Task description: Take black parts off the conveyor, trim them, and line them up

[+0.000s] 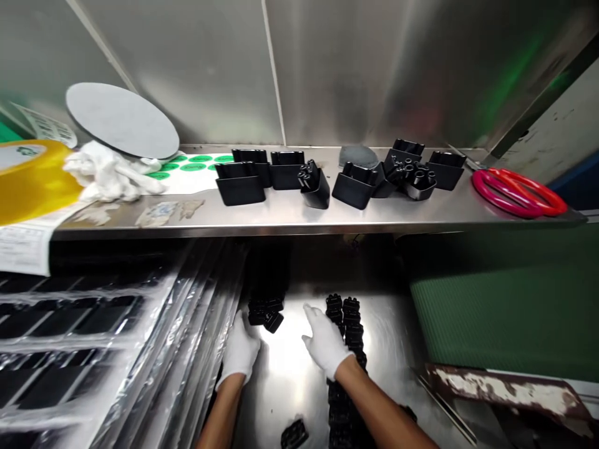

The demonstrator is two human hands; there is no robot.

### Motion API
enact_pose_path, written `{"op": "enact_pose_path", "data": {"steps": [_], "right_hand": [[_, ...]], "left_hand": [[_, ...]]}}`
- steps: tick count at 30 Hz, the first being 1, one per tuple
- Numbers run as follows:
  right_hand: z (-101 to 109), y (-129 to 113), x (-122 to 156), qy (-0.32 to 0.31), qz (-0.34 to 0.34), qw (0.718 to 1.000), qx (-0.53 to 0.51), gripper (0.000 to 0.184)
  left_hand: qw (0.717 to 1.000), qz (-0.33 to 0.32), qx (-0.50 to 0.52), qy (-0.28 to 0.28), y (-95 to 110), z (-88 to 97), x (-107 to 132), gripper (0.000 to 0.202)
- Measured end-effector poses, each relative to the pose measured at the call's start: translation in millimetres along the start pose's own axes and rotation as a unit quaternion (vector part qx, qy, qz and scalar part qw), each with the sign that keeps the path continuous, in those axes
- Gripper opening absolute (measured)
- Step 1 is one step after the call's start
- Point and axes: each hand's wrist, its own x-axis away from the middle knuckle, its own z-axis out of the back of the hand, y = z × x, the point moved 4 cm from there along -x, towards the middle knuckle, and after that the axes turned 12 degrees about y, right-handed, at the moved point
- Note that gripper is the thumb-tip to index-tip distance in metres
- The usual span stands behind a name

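My left hand [241, 349], in a white glove, is beside the stacked clear plastic trays [187, 337]. Its fingers point forward, thumb apart, and nothing shows in it. Just past its fingertips lies a small cluster of black plastic parts [266, 312] on the metal worktop [290, 368]. To the right, my gloved right hand [324, 337] is open, thumb and fingers apart, with no object in it. It hovers at the left side of two long rows of black plastic parts [353, 330], covering some of them. One loose black part [294, 433] rests near the bottom edge.
Above the worktop, a metal shelf [281, 215] carries several black holders [241, 187], green round stickers [194, 167], white gloves [115, 171], yellow tape [42, 181] and red and pink rings [519, 192]. At right are a green ribbed surface [505, 305] and a peeling bar [505, 386].
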Motion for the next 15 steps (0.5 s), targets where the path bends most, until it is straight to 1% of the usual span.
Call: {"op": "enact_pose_path", "data": {"steps": [1,3,4,6,8,11,13,15], "right_hand": [[-18.5,-6.6,-1.2,-0.014,-0.005,1.0,0.004,0.079],[-49.5,-16.6,-8.1,-0.023,-0.013,1.0,0.014,0.088],[-61.2,-20.3,-13.2,-0.021,-0.016,0.999,0.019,0.09],[-76.9,-25.4,-24.7,-0.01,-0.024,0.999,0.031,0.09],[-85.0,-27.8,-35.3,0.0,-0.038,0.998,0.044,0.083],[-89.2,-29.0,-45.1,0.009,-0.053,0.997,0.062,0.074],[-89.1,-29.7,-47.4,0.014,-0.052,0.996,0.069,0.078],[-87.0,-31.5,-47.6,0.022,-0.038,0.996,0.076,0.091]], "left_hand": [[1.0,-0.004,0.02,-0.012,-7.1,-5.0,-8.3,0.069],[0.998,-0.014,0.05,-0.036,-14.3,-17.5,-23.1,0.073],[0.997,-0.021,0.059,-0.044,-15.5,-23.4,-29.0,0.072],[0.996,-0.03,0.065,-0.055,-15.9,-31.9,-37.4,0.068],[0.995,-0.038,0.064,-0.061,-15.8,-35.6,-41.5,0.06],[0.995,-0.046,0.066,-0.062,-15.9,-34.2,-42.2,0.051],[0.994,-0.05,0.078,-0.057,-14.8,-31.3,-41.4,0.055],[0.992,-0.065,0.099,-0.05,-11.4,-28.1,-40.2,0.064]]}}
